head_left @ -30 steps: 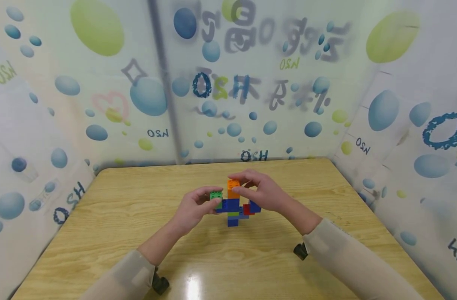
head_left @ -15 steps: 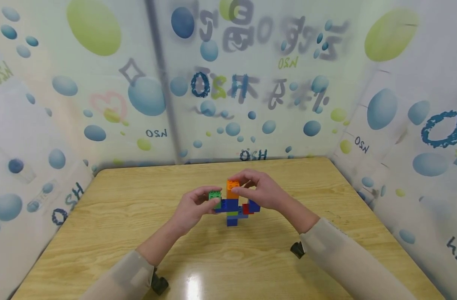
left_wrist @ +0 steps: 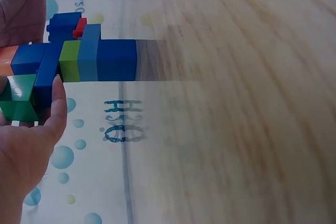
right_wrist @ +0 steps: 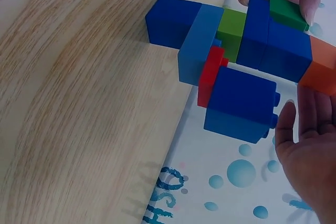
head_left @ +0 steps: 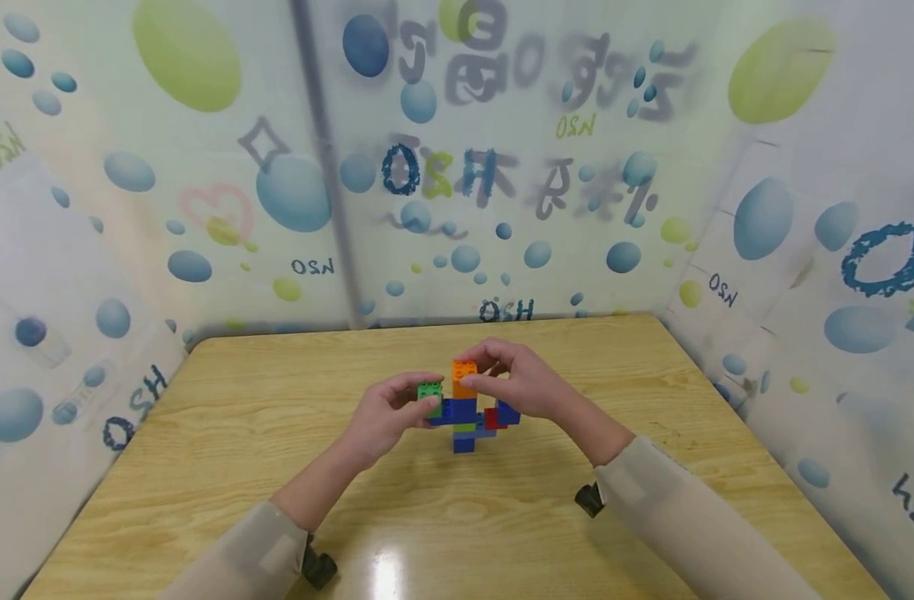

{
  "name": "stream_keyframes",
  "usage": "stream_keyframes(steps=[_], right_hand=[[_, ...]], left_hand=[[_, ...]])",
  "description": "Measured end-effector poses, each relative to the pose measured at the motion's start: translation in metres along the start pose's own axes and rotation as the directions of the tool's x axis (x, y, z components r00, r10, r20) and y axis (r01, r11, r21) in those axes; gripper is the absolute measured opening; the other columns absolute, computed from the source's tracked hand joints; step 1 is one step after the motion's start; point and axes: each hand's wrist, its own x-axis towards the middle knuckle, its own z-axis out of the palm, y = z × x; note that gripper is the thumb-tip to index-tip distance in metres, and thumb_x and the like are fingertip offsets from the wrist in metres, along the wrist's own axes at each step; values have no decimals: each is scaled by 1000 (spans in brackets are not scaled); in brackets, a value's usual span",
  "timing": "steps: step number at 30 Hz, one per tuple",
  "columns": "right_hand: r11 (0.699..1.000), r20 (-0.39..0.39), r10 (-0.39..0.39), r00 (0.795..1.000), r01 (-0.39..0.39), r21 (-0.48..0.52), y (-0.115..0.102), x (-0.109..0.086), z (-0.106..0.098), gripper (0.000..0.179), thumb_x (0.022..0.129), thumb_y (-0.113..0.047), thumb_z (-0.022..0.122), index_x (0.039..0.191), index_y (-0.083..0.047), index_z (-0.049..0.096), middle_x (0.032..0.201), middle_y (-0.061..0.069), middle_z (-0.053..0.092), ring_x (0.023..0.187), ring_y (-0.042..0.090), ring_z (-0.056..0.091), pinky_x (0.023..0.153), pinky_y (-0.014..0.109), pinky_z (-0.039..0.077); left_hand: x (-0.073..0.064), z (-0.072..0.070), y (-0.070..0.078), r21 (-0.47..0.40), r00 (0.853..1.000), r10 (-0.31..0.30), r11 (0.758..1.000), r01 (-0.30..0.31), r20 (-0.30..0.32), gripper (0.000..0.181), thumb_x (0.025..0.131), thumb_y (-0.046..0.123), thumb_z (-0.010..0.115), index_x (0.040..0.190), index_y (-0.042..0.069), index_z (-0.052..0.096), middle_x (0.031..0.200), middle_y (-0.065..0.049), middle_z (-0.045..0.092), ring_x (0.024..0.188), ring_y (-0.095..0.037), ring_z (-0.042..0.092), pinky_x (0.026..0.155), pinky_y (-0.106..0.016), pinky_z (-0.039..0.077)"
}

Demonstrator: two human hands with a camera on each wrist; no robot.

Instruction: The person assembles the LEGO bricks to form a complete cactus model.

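A stack of toy building blocks stands on the table near its middle. At its foot is a blue block [head_left: 463,446], with a light blue plate [right_wrist: 199,45] and a lime block [left_wrist: 69,61] above. A red plate [right_wrist: 211,77] and a blue block [right_wrist: 241,100] form an arm on the right. My left hand [head_left: 382,417] pinches a green block [head_left: 429,392] on the stack's left end, thumb in front. On top, my right hand [head_left: 527,383] grips an orange block [head_left: 464,382] between thumb and fingers. Some fingertips are hidden behind the blocks.
The wooden table [head_left: 397,533] meets a patterned curtain [head_left: 442,275] at its back edge, and more curtain hangs on both sides. Small black devices show at the left cuff [head_left: 319,569] and the right cuff [head_left: 589,500].
Both hands keep their grips and the blocks stay in place. The right cuff has shifted slightly leftward, and the head view has moved a little.
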Motion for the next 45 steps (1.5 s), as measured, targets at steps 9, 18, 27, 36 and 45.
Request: stream_keyframes(steps=[9,18,27,36,45], right_hand=[[1000,-4,20,1000,-20,9,1,0,1,31,107,-26,72,135,-14,73,115,4,77,106,21,69,98,40,57],[1000,9,21,1000,-21,-3,0,-4,1,35,108,-29,71,139,-15,71,121,4,75,108,22,69,97,42,60],[997,-72,47,996,-51,-53,10,-21,-12,41,113,-36,63,150,-17,66,146,6,69,126,27,67,109,48,58],[991,-8,133,991,-133,11,46,-54,-17,29,106,-24,76,129,-14,64,147,15,62,136,40,65,118,61,53],[991,43,107,993,-110,74,57,-55,-7,21,110,-11,68,129,-10,59,137,18,62,127,39,72,104,41,64]], left_hand=[[1,-1,5,15,1000,-16,1000,16,7,37,106,21,76,142,12,71,118,-12,69,104,-26,67,85,-33,69],[0,0,5,56,999,-21,998,19,32,37,107,25,74,143,16,69,127,-13,69,110,-27,68,88,-35,69],[-3,-5,14,183,999,15,983,-20,29,46,107,28,75,151,21,64,152,-12,65,135,-37,64,103,-44,65],[-12,-7,8,197,991,130,971,-136,42,38,104,5,74,135,12,53,150,-13,56,144,-45,59,102,-42,65],[-11,0,0,124,985,165,978,-169,40,30,106,-6,64,131,7,54,145,-18,56,133,-42,64,94,-32,67]])
